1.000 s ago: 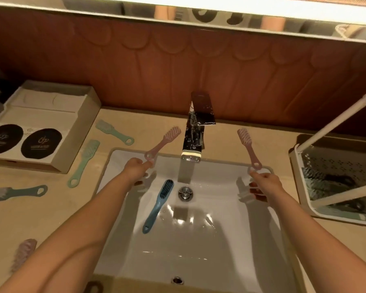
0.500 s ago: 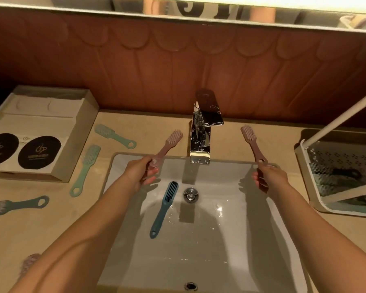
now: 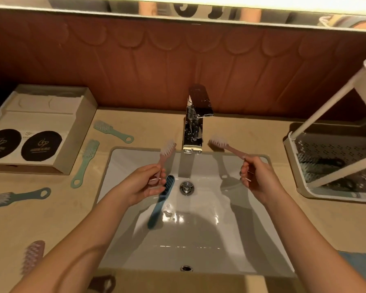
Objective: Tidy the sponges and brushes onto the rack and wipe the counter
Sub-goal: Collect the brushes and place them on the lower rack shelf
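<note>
Gripping a pink brush (image 3: 166, 156) w/ left hand (image 3: 143, 186), another pink brush (image 3: 227, 147) w/ right hand (image 3: 257, 178), we hold both over the sink (image 3: 230, 240).

The left pink plastic brush (image 3: 165, 157) and right pink plastic brush (image 3: 230, 148), both white-bristled, show against a glossy white ceramic sink (image 3: 199, 240) with a dark teal-blue plastic brush (image 3: 160, 204). Mint-green plastic brushes (image 3: 85, 161) lie on the beige stone desk (image 3: 152, 127). The reddish-brown wall panel (image 3: 178, 60) has a scalloped pattern; the white plastic rack (image 3: 317, 149) has dotted perforations.

Dim warm light, soft wide-angle blur
</note>
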A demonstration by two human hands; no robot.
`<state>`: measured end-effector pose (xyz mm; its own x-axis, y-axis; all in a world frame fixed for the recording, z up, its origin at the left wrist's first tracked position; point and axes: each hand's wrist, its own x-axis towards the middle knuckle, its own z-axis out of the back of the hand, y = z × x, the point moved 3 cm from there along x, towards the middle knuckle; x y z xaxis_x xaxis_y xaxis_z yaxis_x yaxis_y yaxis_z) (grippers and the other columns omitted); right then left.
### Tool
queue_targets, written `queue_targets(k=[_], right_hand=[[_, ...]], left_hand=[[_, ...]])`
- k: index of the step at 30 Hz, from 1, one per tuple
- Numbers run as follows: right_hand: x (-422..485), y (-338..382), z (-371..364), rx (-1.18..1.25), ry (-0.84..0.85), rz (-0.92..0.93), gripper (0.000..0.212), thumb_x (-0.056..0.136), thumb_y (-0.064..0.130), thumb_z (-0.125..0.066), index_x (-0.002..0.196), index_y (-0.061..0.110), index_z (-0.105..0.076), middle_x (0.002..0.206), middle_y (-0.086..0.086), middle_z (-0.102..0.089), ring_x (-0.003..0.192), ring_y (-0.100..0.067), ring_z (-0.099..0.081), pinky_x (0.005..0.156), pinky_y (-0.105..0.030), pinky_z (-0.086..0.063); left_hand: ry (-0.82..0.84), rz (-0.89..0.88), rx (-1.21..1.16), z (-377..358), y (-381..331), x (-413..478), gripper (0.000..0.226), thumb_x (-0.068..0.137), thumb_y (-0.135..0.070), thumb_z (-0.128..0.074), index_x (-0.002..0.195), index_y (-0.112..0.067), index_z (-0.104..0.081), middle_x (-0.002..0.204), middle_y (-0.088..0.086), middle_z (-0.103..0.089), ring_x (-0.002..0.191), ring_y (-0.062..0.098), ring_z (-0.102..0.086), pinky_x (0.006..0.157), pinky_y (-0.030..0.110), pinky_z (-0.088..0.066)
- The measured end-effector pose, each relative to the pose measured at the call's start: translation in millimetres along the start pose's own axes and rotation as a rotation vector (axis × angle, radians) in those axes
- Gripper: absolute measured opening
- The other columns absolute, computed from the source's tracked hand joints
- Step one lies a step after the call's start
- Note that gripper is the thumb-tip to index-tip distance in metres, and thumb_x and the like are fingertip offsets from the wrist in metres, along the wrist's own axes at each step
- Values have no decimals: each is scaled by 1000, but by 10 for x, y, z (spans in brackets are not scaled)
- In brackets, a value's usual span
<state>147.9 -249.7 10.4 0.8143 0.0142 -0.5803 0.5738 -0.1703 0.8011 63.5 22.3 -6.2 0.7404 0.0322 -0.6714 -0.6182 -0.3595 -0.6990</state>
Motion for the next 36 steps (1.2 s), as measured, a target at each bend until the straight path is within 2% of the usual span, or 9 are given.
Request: queue_targets(k=[5, 10, 16, 23, 27, 30, 31, 32, 36], right_hand=[[-293, -121, 142, -63, 48, 42, 28, 89, 12, -46, 61, 13, -48, 45, 1, -45, 45, -15, -38, 47, -26, -31], [-507, -295, 408, -104, 101, 24, 34, 90, 8, -42, 57, 13, -40, 41, 1, -38, 41, -14, -31, 47, -27, -25], [-675, -369, 788, -138, 231, -24, 36, 91, 2, -34, 56, 14, -33, 40, 1, -28, 38, -11, -23, 38, -20, -21], [-789, -279, 1331, -274, 232, -52, 37, 93, 3, -35, 58, 11, -39, 44, 0, -33, 42, -12, -30, 42, -21, -27], [-818, -148, 1631, -652, 121, 90, 28, 94, 17, -46, 71, 6, -56, 62, -8, -48, 60, -18, -45, 54, -23, -36], [-790, -74, 1774, -758, 14, 208, 12, 92, 19, -53, 98, 12, -62, 83, -9, -61, 75, -16, -56, 64, -25, -46], [-794, -43, 1819, -803, -17, 243, 20, 91, 19, -54, 110, 18, -59, 92, -6, -62, 82, -16, -58, 69, -29, -49], [-803, -13, 1820, -863, -25, 294, 29, 91, 20, -54, 120, 22, -54, 99, -1, -59, 88, -16, -58, 75, -30, -49], [-900, 111, 1733, -1060, 111, 517, 43, 94, 25, -50, 137, 20, -45, 131, 5, -45, 105, -3, -46, 82, -11, -31]], left_hand=[[-4, 49, -33, -189, 290, -268, 20, 99, -11, -40, 90, -6, -57, 51, -2, -62, 38, 3, -53, 50, 17, -53], [-1, 91, -81, -464, 506, -381, 15, 98, -10, -42, 93, -6, -55, 56, 0, -57, 36, 4, -41, 32, 13, -32], [-11, 175, -122, -977, 698, -382, 25, 92, -40, -51, 93, -17, -60, 79, 5, -61, 38, 5, -31, 36, 15, -23], [-8, 46, 6, -1513, 853, -405, 14, 87, -24, -62, 91, -12, -55, 55, -3, -52, 41, 4, -42, 34, 15, -30], [-55, -21, 41, -1813, 893, -418, 13, 87, -19, -64, 91, -11, -54, 61, 0, -54, 42, 6, -42, 34, 16, -29], [-92, -67, 96, -1993, 907, -418, 13, 87, -19, -64, 93, -13, -55, 67, 3, -53, 46, 7, -41, 38, 18, -31], [-100, -85, 116, -2065, 916, -413, 15, 86, -20, -65, 95, -13, -55, 67, 3, -52, 47, 8, -41, 39, 18, -31], [-108, -102, 134, -2108, 923, -415, 16, 86, -21, -65, 95, -13, -55, 67, 3, -52, 48, 8, -41, 41, 20, -31], [-124, -146, 168, -2368, 987, -426, 16, 86, -22, -65, 94, -13, -56, 63, 1, -51, 49, 8, -43, 45, 21, -34]])
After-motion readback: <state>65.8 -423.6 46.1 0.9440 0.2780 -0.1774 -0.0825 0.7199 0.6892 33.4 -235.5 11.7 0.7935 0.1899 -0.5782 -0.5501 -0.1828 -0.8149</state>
